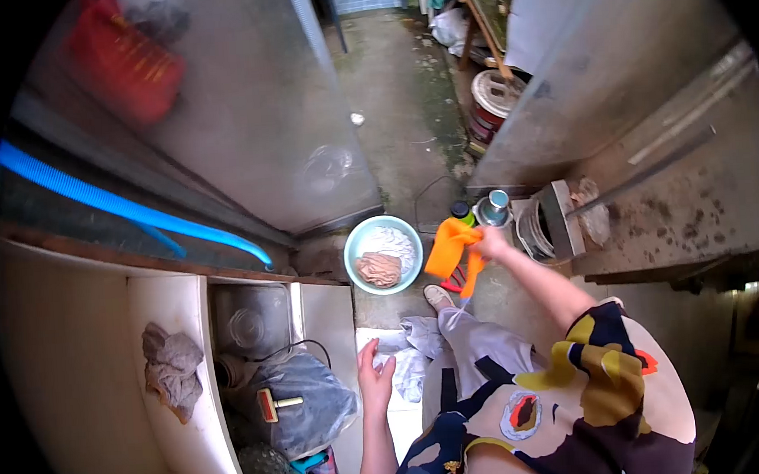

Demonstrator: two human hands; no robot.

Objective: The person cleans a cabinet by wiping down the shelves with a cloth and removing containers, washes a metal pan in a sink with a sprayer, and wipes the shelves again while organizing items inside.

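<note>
My right hand (489,243) is closed on an orange cloth or strap (448,250), which hangs down in front of it. Just beyond that hand stand a metal flask (497,205) and a dark-capped green bottle (460,212). My left hand (376,380) has its fingers apart and holds nothing, above white and grey cloths (409,370) on a white surface. A light green basin (352,276) on the floor contains a brown cloth (379,269) and a white cloth (394,243).
On the left, a rag (173,367) lies in a white sink (108,340), near a plastic bag (315,397) under a red-headed brush (268,405). A blue hose (134,208) runs above. Glass panels flank the passage; a lidded bucket (494,95) stands at the back right.
</note>
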